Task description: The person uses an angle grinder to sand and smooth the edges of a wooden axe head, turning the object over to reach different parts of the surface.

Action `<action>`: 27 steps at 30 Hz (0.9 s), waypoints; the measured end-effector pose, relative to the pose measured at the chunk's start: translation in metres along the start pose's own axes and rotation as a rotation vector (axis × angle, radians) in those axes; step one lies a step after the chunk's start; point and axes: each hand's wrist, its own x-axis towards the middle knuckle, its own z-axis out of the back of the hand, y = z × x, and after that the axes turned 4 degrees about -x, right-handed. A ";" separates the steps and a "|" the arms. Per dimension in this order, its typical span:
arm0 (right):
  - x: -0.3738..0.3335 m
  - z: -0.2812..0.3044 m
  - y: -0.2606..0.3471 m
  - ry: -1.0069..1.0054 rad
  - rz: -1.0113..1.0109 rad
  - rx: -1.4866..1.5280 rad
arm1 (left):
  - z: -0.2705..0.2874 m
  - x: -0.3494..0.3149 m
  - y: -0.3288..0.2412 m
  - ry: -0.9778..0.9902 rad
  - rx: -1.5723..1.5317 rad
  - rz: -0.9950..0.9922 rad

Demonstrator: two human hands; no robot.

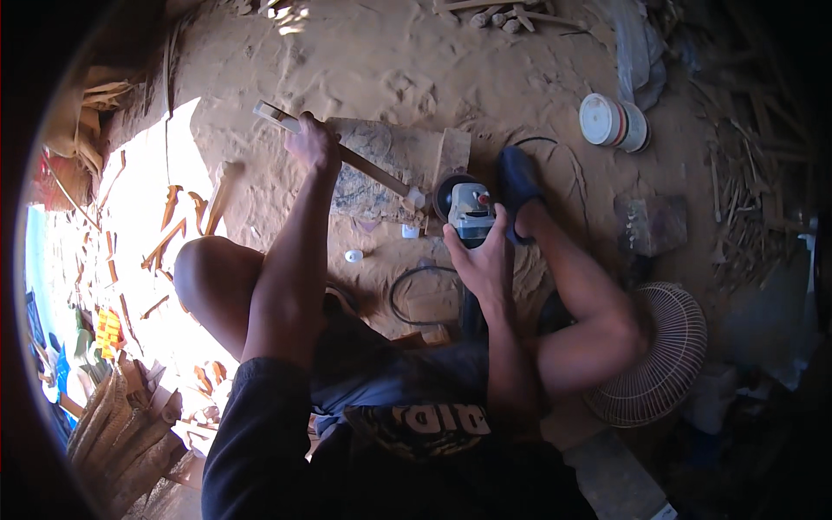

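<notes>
My left hand (314, 146) is closed around a long wooden strip (374, 173), which slants down to the right over a flat worn wooden board (364, 199) on the sandy ground. The strip's lower end has a pale tip. My right hand (484, 260) grips an angle grinder (471, 208) with a grey head and dark body. Its dark round disc (445, 192) stands close beside the strip's pale end; whether they touch I cannot tell. A smaller wood block (452, 154) lies at the board's right end.
A white bucket (603, 120) lies tipped at the far right. Near my right knee stands a round wire fan guard (663, 364). A black cord (394, 290) curls by the board, near a small white cap (354, 256). Carved wood pieces (224, 198) lie left in sunlight.
</notes>
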 end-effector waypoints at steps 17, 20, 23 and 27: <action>-0.006 -0.021 0.041 0.081 0.125 -0.296 | 0.004 -0.009 -0.007 0.069 0.017 -0.066; -0.006 -0.023 0.047 0.063 0.145 -0.321 | 0.005 -0.003 -0.006 0.047 0.046 -0.039; -0.006 -0.021 0.056 0.102 0.078 -0.328 | 0.007 0.001 -0.003 0.058 0.023 -0.059; -0.007 -0.020 0.057 0.110 0.066 -0.359 | 0.006 -0.007 -0.008 0.063 0.030 -0.065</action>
